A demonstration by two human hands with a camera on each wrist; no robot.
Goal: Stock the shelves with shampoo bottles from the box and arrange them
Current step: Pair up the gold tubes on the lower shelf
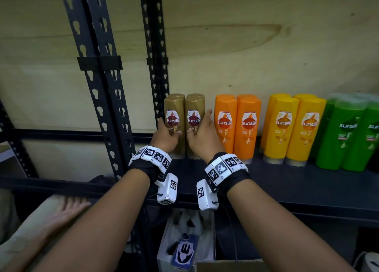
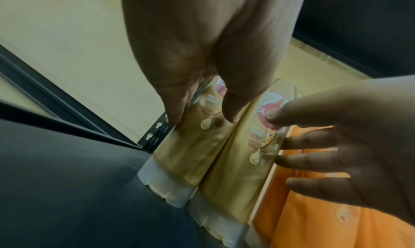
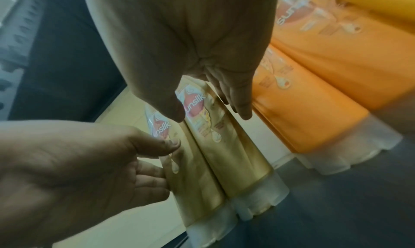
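A: Right, where do the gold bottles [image 1: 184, 126] stand?

B: Upright at the left end of the shelf [image 1: 287, 181], caps down, two in front and two behind, just beside the upright post [image 1: 155, 71]. The orange bottles [image 1: 238, 126] come next, a little apart, then the yellow bottles [image 1: 293, 128] and the green bottles [image 1: 348, 132].

A: And the hands?

B: The left hand [image 1: 166, 137] is wrapped on the left front bottle, thumb across the label and fingers round its outer side. The right hand [image 1: 202, 136] grips the right front one the same way, fingers reaching into the gap toward the orange pair.

A: So they're squaring up the pair?

B: That's my reading. To do it well, I'd press both inward evenly so the sides meet, keep the bases flat on the shelf, and turn the labels to face out. Pushing high up could tip them onto the back row, so a low, level squeeze seems safer.

A: What do the wrist views add?

B: The left wrist view shows the translucent caps [image 2: 166, 186] seated on the shelf board and the two fronts touching along their sides. The right wrist view shows the fingertips [image 3: 243, 113] in the gap beside the orange bottles. Only the head view shows the whole colour row, plus a phone [image 1: 184, 251] and a box edge [image 1: 229, 265] below.
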